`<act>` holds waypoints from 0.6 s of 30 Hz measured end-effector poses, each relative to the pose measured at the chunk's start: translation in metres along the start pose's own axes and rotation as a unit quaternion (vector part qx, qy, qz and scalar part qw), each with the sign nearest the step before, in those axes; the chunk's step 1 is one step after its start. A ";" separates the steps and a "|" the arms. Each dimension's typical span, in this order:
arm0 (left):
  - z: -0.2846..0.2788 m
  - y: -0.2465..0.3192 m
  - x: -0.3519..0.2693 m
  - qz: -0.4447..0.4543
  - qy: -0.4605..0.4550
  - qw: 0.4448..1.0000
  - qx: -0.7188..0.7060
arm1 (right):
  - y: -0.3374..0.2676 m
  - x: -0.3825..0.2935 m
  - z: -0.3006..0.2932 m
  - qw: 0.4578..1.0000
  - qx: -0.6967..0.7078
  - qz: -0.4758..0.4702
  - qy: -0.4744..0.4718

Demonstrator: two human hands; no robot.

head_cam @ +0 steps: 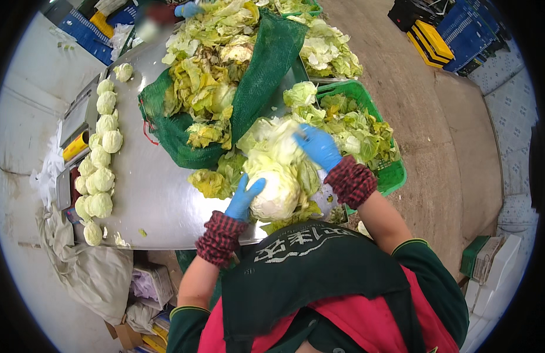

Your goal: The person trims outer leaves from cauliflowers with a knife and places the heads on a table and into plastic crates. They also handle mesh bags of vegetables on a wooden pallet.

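Observation:
My left hand (246,198), in a blue glove, rests with thumb and fingers spread against the left side of a pale cabbage head (274,196) near the table's front edge. Blurred by motion, my right hand (316,143), also gloved in blue, is above loose pale leaves (272,137) just beyond that head; whether it grips a leaf cannot be told. Behind the hands lies a green mesh bag (268,75), open over yellowed leaves (197,88). Trimmed cabbage heads (100,181) stand in an uneven row along the left of the metal table (153,198).
A green plastic crate (393,176) full of leaves stands at the right of the table. More leaves (325,48) are heaped behind it. At the far side a co-worker's blue-gloved hand (188,9) touches the leaf pile. A scale (78,114) stands by the left edge.

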State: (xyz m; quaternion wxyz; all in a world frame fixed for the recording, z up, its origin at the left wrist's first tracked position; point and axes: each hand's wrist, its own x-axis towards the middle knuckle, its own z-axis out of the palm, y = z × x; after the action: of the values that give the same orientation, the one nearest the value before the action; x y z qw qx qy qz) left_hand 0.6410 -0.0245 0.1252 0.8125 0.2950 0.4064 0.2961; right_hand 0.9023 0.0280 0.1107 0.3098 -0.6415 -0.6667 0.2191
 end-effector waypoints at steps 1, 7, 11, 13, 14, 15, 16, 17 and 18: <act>0.009 0.002 -0.003 0.000 -0.015 0.997 -0.079 | 0.019 0.008 -0.010 0.998 0.054 0.029 0.034; 0.036 0.003 0.021 0.055 0.009 0.969 -0.241 | -0.033 -0.012 -0.067 0.989 -0.079 0.045 -0.115; 0.034 -0.026 0.055 0.078 0.111 0.950 -0.280 | -0.067 -0.038 -0.026 0.963 -0.215 -0.078 -0.140; 0.034 -0.033 0.062 0.075 0.155 0.947 -0.273 | -0.061 -0.033 -0.012 0.970 -0.205 -0.076 -0.105; 0.032 -0.036 0.065 0.071 0.149 0.943 -0.289 | -0.059 -0.031 -0.008 0.973 -0.199 -0.075 -0.088; 0.031 -0.037 0.066 0.078 0.142 0.943 -0.290 | -0.059 -0.029 -0.004 0.976 -0.195 -0.061 -0.080; 0.031 -0.039 0.068 0.085 0.135 0.943 -0.291 | -0.060 -0.027 -0.002 0.978 -0.192 -0.046 -0.071; 0.031 -0.041 0.068 0.092 0.128 0.943 -0.293 | -0.060 -0.025 0.001 0.980 -0.188 -0.032 -0.062; 0.038 -0.039 0.065 0.081 0.169 0.942 -0.280 | -0.058 -0.022 0.002 0.981 -0.184 -0.021 -0.063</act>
State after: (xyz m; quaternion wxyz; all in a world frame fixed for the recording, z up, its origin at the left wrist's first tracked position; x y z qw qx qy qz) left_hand 0.7144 -0.0118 0.0844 0.7550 0.0332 0.4132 0.5081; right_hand 0.8589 0.0012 0.1466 0.1488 -0.6586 -0.7267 0.1264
